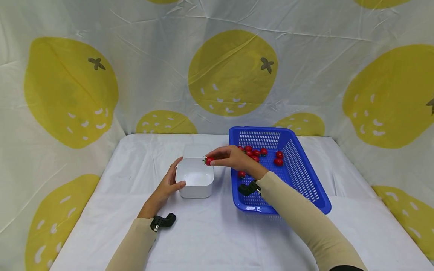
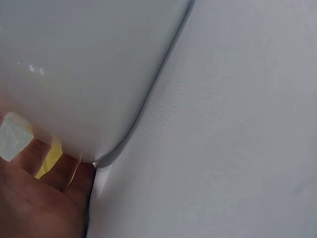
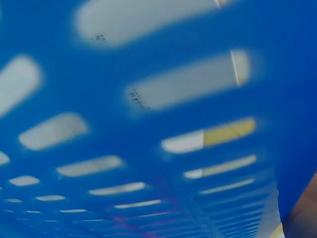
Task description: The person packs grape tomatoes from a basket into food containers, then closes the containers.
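- Right hand (image 1: 234, 158) pinches a small red cherry tomato (image 1: 209, 161) between thumb and fingertips, right over the far right rim of the square white plastic bowl (image 1: 195, 182).
- Left hand (image 1: 168, 184) cups the bowl's left wall, thumb along its near side, fingers relaxed.
- Bowl sits mid-tabletop on the white cloth (image 1: 217, 233).
- Just right of it, the blue slotted plastic basket (image 1: 305, 177) holds more red tomatoes (image 1: 278, 162) at its far end.
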`<control>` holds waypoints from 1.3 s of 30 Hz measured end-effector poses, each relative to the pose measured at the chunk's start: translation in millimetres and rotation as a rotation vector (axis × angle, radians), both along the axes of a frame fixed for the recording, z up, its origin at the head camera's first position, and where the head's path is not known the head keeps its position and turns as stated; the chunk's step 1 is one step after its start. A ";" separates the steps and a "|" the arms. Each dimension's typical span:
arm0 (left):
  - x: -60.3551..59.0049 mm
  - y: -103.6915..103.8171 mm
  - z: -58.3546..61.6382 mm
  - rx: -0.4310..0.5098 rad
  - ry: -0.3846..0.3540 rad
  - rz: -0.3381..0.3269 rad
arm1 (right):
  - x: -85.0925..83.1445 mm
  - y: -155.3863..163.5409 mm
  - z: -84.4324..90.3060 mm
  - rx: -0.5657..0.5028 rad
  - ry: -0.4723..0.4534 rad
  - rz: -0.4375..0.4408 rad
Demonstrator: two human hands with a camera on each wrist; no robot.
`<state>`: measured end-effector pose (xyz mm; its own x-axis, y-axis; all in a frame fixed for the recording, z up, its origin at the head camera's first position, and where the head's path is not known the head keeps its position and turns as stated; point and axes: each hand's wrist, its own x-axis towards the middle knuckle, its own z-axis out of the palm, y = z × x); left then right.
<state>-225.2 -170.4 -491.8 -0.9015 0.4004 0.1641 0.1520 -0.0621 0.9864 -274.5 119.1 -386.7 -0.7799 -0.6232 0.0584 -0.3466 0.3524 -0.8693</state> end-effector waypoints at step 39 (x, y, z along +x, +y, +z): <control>-2.6 -1.5 -3.7 -0.003 0.015 -0.011 | 4.9 -6.1 -6.8 0.072 0.058 0.114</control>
